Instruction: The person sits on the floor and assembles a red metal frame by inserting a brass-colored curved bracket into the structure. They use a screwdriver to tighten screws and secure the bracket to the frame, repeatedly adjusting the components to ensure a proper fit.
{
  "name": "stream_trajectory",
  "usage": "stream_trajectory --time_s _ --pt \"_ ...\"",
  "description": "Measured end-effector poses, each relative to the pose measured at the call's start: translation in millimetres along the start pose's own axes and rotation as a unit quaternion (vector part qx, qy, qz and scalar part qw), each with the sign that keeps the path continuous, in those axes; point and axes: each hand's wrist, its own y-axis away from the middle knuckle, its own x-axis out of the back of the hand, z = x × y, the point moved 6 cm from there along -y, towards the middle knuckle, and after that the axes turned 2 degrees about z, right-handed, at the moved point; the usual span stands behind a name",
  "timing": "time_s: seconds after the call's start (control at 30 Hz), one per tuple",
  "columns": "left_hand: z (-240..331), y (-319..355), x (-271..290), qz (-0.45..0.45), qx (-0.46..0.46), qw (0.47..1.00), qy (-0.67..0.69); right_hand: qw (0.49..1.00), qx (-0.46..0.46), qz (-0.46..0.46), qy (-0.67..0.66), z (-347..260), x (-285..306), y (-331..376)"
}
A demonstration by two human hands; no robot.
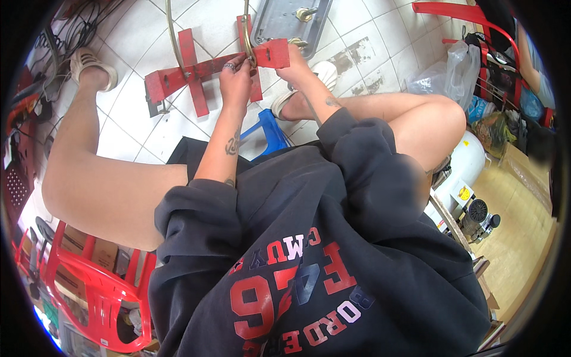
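Note:
A red-painted metal frame [214, 66], worn along its edges, is in front of me between my feet. It has a long beam with two crosspieces. Two brass-coloured curved rods rise from it, the left rod [173, 35] and the right rod [246, 30]. My left hand [235, 83] is closed, its fingertips pinched at the lower end of the right rod, against the beam. At the beam's right end my right hand [295, 68] is closed around it; the beam hides part of its fingers.
A grey metal tray [272, 18] with brass-coloured parts lies beyond the frame. A blue plastic stool [267, 134] stands below my hands. Cables [71, 30] lie at far left. Red chairs [95, 291], plastic bags [461, 71] and a white tank [467, 160] stand around me. Another person's arm [528, 59] shows far right.

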Motion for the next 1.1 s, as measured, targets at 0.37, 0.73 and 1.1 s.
stream_trajectory --time_s 0.37,0.73,1.1 --pt "0 -43 -6 -0.065 0.092 0.989 0.099 0.962 -0.162 -0.004 -0.218 -42 4 28" --pt "-31 -58 10 -0.177 0.189 0.938 0.230 0.990 -0.083 -0.003 -0.116 -54 7 26" --pt "-37 -52 16 -0.244 0.204 0.886 0.336 0.940 0.114 -0.210 0.242 -123 -21 15"
